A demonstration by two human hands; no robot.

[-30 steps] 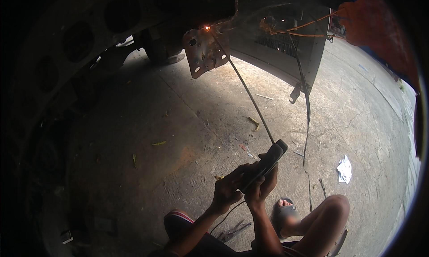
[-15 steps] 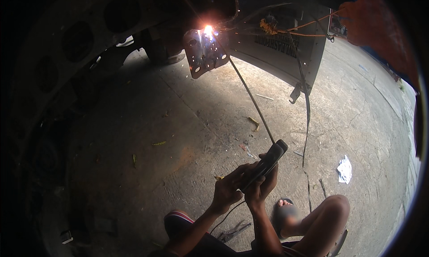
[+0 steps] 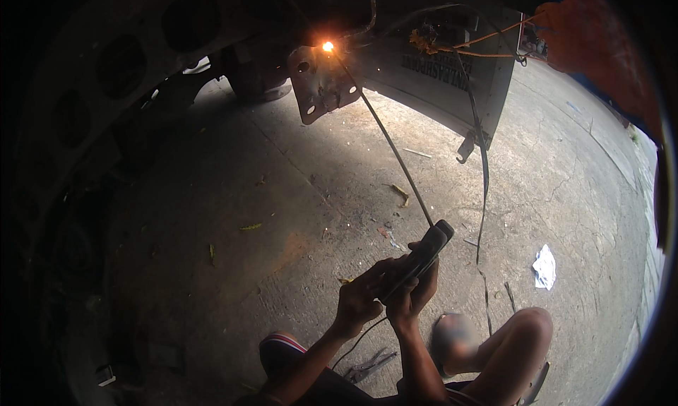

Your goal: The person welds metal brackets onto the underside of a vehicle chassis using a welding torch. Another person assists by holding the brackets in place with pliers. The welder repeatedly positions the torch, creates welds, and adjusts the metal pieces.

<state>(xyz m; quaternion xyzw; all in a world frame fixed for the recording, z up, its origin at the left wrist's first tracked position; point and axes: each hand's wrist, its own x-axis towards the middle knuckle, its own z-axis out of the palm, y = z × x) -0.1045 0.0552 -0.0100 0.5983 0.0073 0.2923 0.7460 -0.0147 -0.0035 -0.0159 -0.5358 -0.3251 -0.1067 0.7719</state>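
Both my hands are wrapped round a black welding electrode holder [image 3: 418, 259]. My left hand [image 3: 364, 299] grips it from the left side, and my right hand [image 3: 412, 296] closes on it from below and the right. A long, thin welding rod [image 3: 395, 152] runs from the holder's jaws up and to the left. Its far tip meets an orange glowing spot [image 3: 328, 46] at the upper edge of a metal bracket plate [image 3: 321, 88] with round holes. The plate hangs under a dark vehicle frame [image 3: 212, 25]. A cable [image 3: 357, 342] trails below the holder.
A pale panel [image 3: 438, 81] with a mudflap-like shape hangs right of the bracket, beside orange cord [image 3: 487, 46] and a dangling black strap [image 3: 484, 187]. Locking pliers [image 3: 371, 365] lie on the concrete between my legs. Crumpled white paper [image 3: 544, 267] lies to the right.
The bright white arc and flying sparks have died down to a small orange glow. The bracket plate looks darker. My hands and the holder have hardly moved.
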